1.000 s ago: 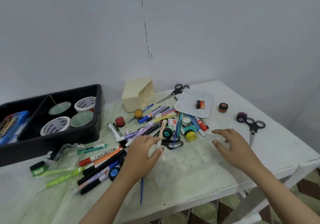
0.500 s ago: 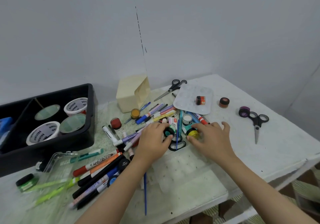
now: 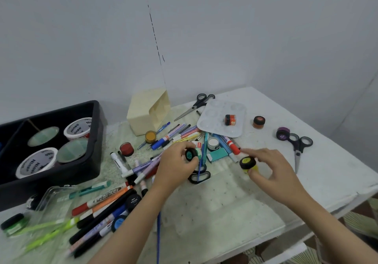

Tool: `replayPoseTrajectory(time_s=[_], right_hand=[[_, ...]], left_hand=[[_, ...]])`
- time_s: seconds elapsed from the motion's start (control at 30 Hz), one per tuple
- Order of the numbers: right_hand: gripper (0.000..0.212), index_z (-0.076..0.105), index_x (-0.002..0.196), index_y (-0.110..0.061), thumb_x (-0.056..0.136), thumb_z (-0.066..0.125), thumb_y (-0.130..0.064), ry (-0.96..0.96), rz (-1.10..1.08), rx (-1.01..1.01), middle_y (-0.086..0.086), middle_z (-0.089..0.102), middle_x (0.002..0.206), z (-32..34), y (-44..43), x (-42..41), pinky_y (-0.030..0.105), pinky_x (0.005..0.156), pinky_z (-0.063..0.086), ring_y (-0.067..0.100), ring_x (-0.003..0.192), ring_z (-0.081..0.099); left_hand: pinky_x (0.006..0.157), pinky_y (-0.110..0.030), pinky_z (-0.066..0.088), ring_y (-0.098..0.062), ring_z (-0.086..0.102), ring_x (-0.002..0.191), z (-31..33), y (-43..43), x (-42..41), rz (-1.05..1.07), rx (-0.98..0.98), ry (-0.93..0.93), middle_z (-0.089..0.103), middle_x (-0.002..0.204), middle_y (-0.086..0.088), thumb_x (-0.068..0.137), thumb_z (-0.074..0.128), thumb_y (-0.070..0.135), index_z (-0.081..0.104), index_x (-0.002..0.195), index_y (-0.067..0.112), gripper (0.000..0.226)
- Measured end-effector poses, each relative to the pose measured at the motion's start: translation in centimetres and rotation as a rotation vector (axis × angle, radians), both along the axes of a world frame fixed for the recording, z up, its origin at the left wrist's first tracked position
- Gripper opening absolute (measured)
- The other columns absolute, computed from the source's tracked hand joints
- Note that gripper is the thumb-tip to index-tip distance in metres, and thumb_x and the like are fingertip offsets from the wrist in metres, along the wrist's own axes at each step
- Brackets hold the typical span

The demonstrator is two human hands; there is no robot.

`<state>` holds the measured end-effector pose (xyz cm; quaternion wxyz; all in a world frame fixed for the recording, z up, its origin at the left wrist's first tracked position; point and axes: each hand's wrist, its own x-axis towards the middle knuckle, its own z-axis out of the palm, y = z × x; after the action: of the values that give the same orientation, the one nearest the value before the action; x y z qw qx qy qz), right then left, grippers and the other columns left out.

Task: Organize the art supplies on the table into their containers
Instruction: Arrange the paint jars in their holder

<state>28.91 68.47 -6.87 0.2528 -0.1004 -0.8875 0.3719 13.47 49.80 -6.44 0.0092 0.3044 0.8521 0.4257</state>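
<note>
Left hand, right hand: both curled, pinch grip.

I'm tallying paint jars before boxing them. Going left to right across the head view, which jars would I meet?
Green jar, red jar, ochre jar, teal jar in the left hand, white jar, orange jar on the palette, yellow jar in the right hand, purple jar.

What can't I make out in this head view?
Head view:
Black plastic tray: left end cut off by frame edge.
Teal paint jar, black lid: body partly covered by left hand.
Yellow paint jar, black lid: blurred, base hidden by right hand.
</note>
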Motion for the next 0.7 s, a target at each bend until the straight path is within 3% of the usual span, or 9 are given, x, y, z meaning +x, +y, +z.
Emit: replayPoseTrajectory(time_s=[0.07,0.13,0.23,0.33,0.5,0.7], right_hand=[[0.034,0.059,0.101,-0.048,0.069,0.048,-0.045,-0.045,0.058,0.055,-0.025,0.059,0.095,-0.4,1.0,0.6,0.016,0.083,0.032,-0.001,0.097,0.048],[0.031,0.057,0.098,-0.047,0.067,0.052,-0.044,-0.085,0.100,0.075,-0.026,0.059,0.095,-0.8,1.9,0.9,0.017,0.085,0.031,-0.001,0.098,0.048],[0.029,0.053,0.097,-0.044,0.069,0.060,-0.046,-0.134,0.150,0.118,-0.028,0.057,0.098,-0.9,3.0,0.8,0.014,0.088,0.028,-0.002,0.100,0.048],[0.032,0.049,0.098,-0.046,0.071,0.064,-0.038,-0.174,0.201,0.225,-0.030,0.054,0.097,-1.1,3.6,0.3,0.016,0.084,0.029,-0.003,0.095,0.045],[0.032,0.058,0.103,-0.035,0.073,0.068,-0.030,-0.201,0.222,0.349,-0.016,0.054,0.097,-1.3,4.2,-0.6,0.018,0.076,0.029,0.009,0.089,0.044],[0.043,0.062,0.095,-0.030,0.059,0.080,-0.014,-0.180,0.204,0.457,-0.007,0.060,0.089,-1.4,4.1,-1.1,0.029,0.062,0.042,0.017,0.074,0.054]], left_hand=[[0.063,-0.010,0.043,0.003,0.052,0.070,0.6,0.6,0.5,0.005,0.056,-0.070,0.056,0.087,0.021,0.079,0.068,0.013,0.066,0.101,0.025,0.025],[0.061,-0.011,0.047,-0.001,0.057,0.076,1.2,1.4,1.3,-0.012,0.108,-0.121,0.058,0.093,0.019,0.080,0.067,0.008,0.067,0.100,0.025,0.026],[0.072,-0.016,0.053,-0.003,0.060,0.095,1.5,2.3,2.6,-0.062,0.144,-0.145,0.060,0.104,0.015,0.078,0.067,0.005,0.067,0.097,0.032,0.033],[0.079,-0.020,0.053,-0.004,0.060,0.095,1.1,2.8,3.9,-0.063,0.112,-0.133,0.061,0.103,0.015,0.078,0.067,0.008,0.063,0.094,0.039,0.035],[0.085,-0.021,0.052,-0.004,0.055,0.103,0.5,3.5,5.7,-0.071,0.058,-0.115,0.055,0.106,0.011,0.076,0.070,0.009,0.065,0.095,0.039,0.036],[0.086,-0.014,0.048,0.001,0.049,0.103,0.3,3.9,7.2,-0.020,-0.003,-0.105,0.051,0.102,0.015,0.077,0.070,0.011,0.066,0.102,0.039,0.038]])
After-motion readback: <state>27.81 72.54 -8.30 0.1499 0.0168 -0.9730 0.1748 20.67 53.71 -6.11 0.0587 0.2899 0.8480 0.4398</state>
